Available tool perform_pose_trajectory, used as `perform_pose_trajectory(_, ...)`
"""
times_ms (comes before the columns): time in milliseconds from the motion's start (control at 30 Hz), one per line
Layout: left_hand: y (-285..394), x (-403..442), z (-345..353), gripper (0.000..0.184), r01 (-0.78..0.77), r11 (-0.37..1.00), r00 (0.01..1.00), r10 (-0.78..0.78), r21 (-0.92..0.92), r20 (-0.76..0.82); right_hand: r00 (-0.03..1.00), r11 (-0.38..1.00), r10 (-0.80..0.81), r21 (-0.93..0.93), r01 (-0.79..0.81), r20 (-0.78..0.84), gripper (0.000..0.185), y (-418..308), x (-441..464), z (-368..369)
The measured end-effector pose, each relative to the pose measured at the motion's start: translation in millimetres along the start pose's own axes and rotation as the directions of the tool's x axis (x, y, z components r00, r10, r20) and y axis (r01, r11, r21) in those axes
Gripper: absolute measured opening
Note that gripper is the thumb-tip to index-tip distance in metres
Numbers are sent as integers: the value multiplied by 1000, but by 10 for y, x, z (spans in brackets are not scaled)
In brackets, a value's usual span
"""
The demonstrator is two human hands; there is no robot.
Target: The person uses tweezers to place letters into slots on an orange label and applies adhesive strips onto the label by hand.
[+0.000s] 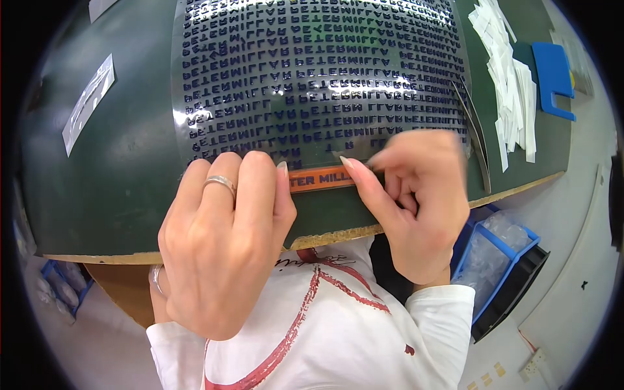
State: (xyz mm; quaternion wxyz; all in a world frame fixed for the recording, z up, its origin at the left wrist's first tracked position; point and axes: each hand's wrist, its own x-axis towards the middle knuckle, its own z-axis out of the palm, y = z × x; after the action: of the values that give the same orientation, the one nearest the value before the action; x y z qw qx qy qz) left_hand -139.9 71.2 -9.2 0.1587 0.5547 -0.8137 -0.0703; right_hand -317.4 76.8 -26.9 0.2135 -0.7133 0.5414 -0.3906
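Between my two hands, near the table's front edge, lies an orange strip (320, 179) with dark raised letters, partly hidden under my fingers. My left hand (224, 227), with a ring on one finger, has its fingers pressed together on the strip's left end. The thumb of my right hand (413, 201) touches the strip's right end; its index finger is curled and slightly blurred. Just beyond the hands is a clear sheet (286, 84) covered in rows of dark letters, some missing in the nearest rows. Tweezers (479, 133) rest at the sheet's right edge.
White paper strips (510, 84) are piled on the green table (117, 188) at the right, beside a blue plastic piece (551, 78). A clear strip (89, 104) lies at the left. Below the table's right edge stands a blue-framed bin (497, 253) with clear plastic.
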Motion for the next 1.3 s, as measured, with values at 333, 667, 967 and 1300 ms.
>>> perform_pose_trajectory(333,-53,-237,-90,14,-362,884,932,352,-295,-91,946,591,-75,-778,-213,-316,28,880,69,-1405)
perform_pose_trajectory(667,178,-202,218,25,-510,655,836,530,-557,-142,943,624,55,-726,-289,-328,21,991,37,-1349)
perform_pose_trajectory(967,164,-162,225,45,332,-381,825,561,-863,70,824,514,-221,-780,-356,-522,11,574,-14,-1613)
perform_pose_trajectory(1300,230,-8,308,61,455,-492,807,580,-743,110,765,802,-593,-107,587,-252,35,333,-214,-526)
